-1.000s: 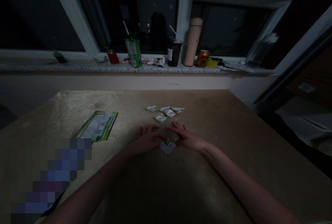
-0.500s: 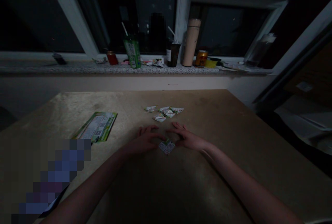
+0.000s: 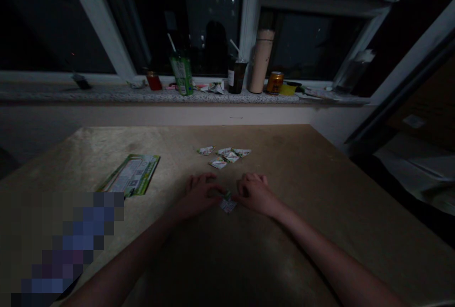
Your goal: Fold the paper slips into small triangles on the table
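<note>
A small folded piece of printed paper (image 3: 228, 205), white with some green, lies on the table between my two hands. My left hand (image 3: 202, 192) has its thumb and forefinger at the paper's left upper edge, the other fingers bent above the table. On the opposite side my right hand (image 3: 256, 194) pinches the right edge, its remaining fingers curled in. The fingertips are dim, so the exact grip is hard to see. Beyond the hands several similar folded papers (image 3: 231, 156) lie in a loose group.
At the left a green and white printed packet or sheet (image 3: 133, 175) lies on the brown table (image 3: 295, 155), near a pixelated area. Along the speckled windowsill (image 3: 117, 97) stand a green cup (image 3: 182, 76), a dark cup with straw (image 3: 236, 77), a pink flask (image 3: 262, 63) and an orange can (image 3: 275, 83).
My right hand has moved slightly left onto the paper, and its fingers have curled in from a more spread pose. My left hand stays at the paper's other side.
</note>
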Demonstrator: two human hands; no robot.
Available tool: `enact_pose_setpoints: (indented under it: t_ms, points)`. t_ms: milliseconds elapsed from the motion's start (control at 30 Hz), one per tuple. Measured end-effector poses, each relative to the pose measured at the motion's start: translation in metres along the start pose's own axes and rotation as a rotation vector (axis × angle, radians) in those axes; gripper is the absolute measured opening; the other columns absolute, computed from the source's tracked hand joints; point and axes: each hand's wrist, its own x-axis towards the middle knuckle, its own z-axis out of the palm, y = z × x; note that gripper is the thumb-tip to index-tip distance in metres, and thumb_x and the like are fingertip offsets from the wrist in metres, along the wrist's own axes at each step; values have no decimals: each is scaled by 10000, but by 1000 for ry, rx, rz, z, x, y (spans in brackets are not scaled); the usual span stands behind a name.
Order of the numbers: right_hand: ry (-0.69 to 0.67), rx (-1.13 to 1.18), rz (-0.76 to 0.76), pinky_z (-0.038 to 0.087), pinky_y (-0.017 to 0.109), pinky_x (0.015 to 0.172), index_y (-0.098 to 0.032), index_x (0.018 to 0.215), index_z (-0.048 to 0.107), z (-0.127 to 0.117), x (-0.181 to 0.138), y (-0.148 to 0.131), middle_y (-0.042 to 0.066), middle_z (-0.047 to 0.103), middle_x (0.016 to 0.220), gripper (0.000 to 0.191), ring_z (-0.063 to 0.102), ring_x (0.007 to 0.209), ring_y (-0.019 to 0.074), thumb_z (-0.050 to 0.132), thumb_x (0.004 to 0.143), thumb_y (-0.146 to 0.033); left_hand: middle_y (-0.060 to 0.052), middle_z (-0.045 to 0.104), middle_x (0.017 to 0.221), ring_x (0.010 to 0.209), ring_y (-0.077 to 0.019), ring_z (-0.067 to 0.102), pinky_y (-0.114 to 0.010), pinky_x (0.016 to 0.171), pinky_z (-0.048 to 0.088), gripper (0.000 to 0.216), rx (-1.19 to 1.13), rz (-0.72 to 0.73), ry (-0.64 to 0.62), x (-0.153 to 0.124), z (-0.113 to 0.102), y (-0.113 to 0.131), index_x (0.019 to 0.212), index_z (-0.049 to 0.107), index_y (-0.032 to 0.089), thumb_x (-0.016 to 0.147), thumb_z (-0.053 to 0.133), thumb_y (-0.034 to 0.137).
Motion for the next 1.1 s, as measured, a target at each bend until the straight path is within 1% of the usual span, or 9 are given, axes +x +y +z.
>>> enact_pose_setpoints:
  t_ms: [67,167,333,467,567,700,800,933,1100]
  points:
    - [-47,-11,-9,259,339,812,-176,709,586,0,-2,-2,17,559,834,253,489,906,199,692,733,-405,-25,464,1309,1269,-298,352,-568,1058,52,206,8,-13,40,-2,3,1,978,684,341,777,642,321]
    - [-82,9,2,239,318,797,-177,731,596,1,-2,-3,12,567,850,214,491,918,189,696,739,-365,-16,482,1296,1247,-288,382,-566,1058,50,213,14,-4,80,-3,6,0,980,672,333,771,647,300]
    - [-120,-8,38,242,316,781,-179,759,608,0,0,-5,21,589,863,138,508,928,192,636,795,-310,-30,541,1235,1186,-276,438,-494,1029,208,262,14,38,126,-4,7,3,1042,629,280,780,617,276]
    - [-85,-135,-4,278,351,817,-155,891,600,0,-6,-14,80,609,951,251,519,966,235,611,815,-395,-32,620,1106,1068,-245,523,-408,955,319,300,4,123,113,-8,5,10,1106,578,237,808,545,231]
    - [-60,-290,-72,285,400,863,-131,972,607,4,-11,-23,127,620,984,280,522,985,267,501,894,-378,-23,648,1041,988,-230,567,-376,920,342,281,6,186,88,-10,5,15,1077,585,223,808,509,195]
    - [-29,-441,-168,297,425,878,-114,995,628,7,-15,-32,143,634,940,289,536,936,270,414,940,-300,-33,650,1063,983,-228,578,-376,912,338,307,13,223,83,-10,8,16,1102,569,208,812,475,169]
    - [-37,-480,-150,302,432,886,-119,979,645,5,-15,-33,151,645,936,289,542,936,276,419,940,-294,-47,639,1105,997,-227,573,-380,909,336,332,22,233,85,-11,8,16,1145,546,199,828,454,163]
    - [-86,-498,-166,314,438,876,-105,966,654,2,-16,-33,154,662,908,259,567,903,280,438,927,-243,-59,633,1119,1014,-241,564,-392,925,327,314,38,260,68,-13,6,20,1156,546,200,851,498,254]
    - [-124,-460,-246,311,440,883,-115,979,648,5,-15,-32,136,674,923,211,590,878,270,460,886,-139,-79,607,1147,1045,-282,532,-418,945,324,523,117,295,41,-15,6,23,1208,532,211,797,596,529]
